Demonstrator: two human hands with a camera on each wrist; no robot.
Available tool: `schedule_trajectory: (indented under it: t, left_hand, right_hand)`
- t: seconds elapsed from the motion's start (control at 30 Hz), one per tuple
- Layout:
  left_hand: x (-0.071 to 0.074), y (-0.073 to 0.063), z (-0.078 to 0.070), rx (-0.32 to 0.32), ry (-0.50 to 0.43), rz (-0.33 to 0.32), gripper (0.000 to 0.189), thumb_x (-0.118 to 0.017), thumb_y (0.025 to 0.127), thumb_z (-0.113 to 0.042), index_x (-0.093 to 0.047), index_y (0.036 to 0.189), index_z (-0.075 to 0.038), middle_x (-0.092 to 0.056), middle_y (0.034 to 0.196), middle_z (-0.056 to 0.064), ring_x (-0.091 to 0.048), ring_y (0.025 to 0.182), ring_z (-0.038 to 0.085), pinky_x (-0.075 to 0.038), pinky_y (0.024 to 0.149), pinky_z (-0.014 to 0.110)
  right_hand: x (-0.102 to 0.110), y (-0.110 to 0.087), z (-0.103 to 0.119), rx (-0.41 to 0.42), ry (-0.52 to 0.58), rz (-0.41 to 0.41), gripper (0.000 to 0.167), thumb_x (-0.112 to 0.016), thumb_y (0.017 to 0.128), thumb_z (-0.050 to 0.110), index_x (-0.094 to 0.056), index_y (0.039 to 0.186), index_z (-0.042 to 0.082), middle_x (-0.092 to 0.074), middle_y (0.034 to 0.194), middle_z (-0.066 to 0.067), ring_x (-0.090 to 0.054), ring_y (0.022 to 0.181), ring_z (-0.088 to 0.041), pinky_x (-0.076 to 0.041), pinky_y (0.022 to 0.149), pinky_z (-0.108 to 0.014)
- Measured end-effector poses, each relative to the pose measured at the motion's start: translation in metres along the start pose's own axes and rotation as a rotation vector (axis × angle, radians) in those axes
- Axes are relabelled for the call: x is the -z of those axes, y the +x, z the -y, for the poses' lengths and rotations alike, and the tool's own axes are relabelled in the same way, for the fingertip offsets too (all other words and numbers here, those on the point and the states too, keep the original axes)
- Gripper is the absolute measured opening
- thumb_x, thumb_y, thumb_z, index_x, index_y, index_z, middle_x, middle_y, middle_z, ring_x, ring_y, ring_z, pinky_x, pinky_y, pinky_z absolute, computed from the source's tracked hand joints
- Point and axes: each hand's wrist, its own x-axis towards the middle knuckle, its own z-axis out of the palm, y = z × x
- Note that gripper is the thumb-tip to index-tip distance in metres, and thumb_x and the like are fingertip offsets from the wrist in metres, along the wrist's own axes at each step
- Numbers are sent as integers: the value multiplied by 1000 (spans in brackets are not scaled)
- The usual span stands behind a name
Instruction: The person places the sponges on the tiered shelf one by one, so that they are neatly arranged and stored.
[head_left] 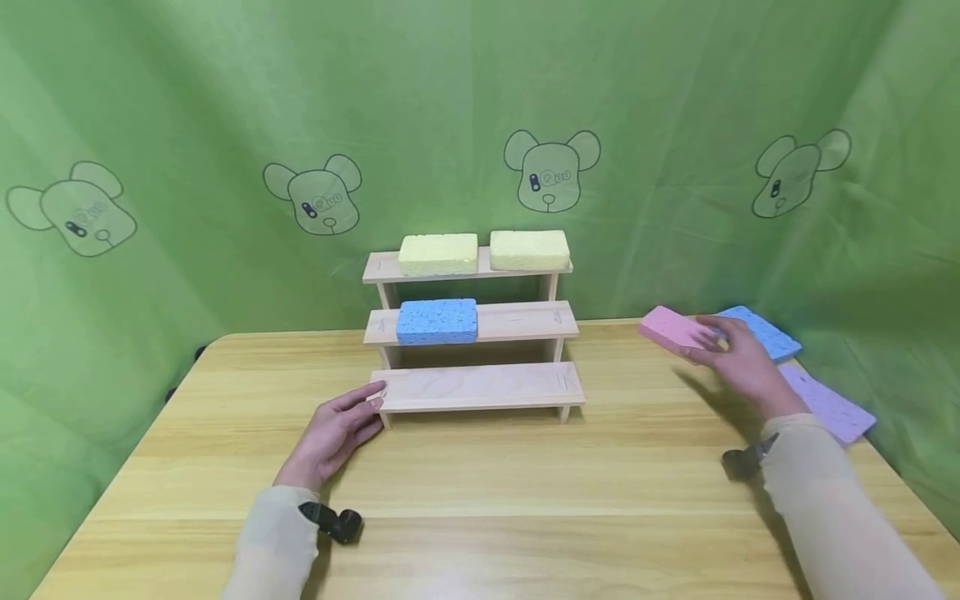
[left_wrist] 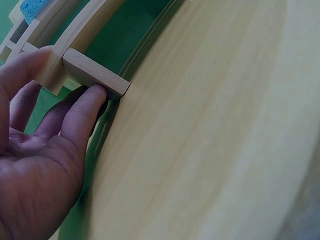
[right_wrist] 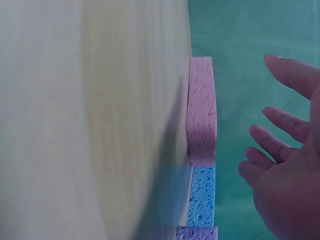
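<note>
A three-tier wooden display stand [head_left: 477,387] stands at the back middle of the table. My left hand [head_left: 333,435] grips the left end of its lowest step; in the left wrist view, fingers [left_wrist: 82,117] press against the stand's leg [left_wrist: 97,75]. Over by a pink sponge [head_left: 670,327] is my right hand [head_left: 738,358]. The right wrist view has that hand with spread fingers [right_wrist: 275,142], apart from the pink sponge [right_wrist: 201,110]. Behind and beside the hand lie a blue sponge [head_left: 765,333] and a purple sponge [head_left: 828,406].
Two pale yellow sponges [head_left: 438,254] [head_left: 529,250] sit on the top step. Another blue sponge [head_left: 437,321] lies on the left of the middle step. Green curtain [head_left: 450,108] with bear-head drawings surrounds the wooden table [head_left: 480,500] at the back and sides.
</note>
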Motion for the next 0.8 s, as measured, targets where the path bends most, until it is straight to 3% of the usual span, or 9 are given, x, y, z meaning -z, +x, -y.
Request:
schedule_trajectory:
  t: [0.2, 0.4, 0.6, 0.8]
  left_hand:
    - [0, 1, 0, -3, -4, -1, 46, -64, 94, -3, -52, 138, 3, -39, 148, 21, -60, 114, 24, -50, 98, 36]
    - [1, 0, 0, -5, 5, 7, 47, -65, 94, -5, -52, 138, 2, -38, 149, 21, -59, 115, 24, -49, 99, 36]
    - [0, 0, 0, -7, -10, -3, 45, -64, 94, -3, -53, 138, 2, -40, 148, 21, -60, 114, 24, -49, 99, 36]
    - [0, -1, 0, -6, -15, -11, 44, -64, 94, -3, -55, 136, 2, -40, 148, 20, -60, 114, 24, -50, 98, 36]
  right_hand:
    - [2, 3, -10, -49, -26, 33, 81, -68, 94, 37, -29, 147, -11, -22, 144, -41, -22, 129, -62, -17, 103, -75]
    - [3, 7, -17, -90, -7, 83, 88, -68, 93, 35, -20, 149, -13, -15, 145, -44, -22, 130, -61, -18, 106, -72]
    - [5, 12, -20, -92, -63, 113, 92, -68, 94, 35, -14, 148, -17, -13, 145, -46, -17, 131, -61, -16, 107, -72]
    - [6, 18, -24, -78, -105, 152, 93, -67, 94, 32, -10, 145, -21, -19, 143, -47, -22, 129, -61, -19, 108, -69]
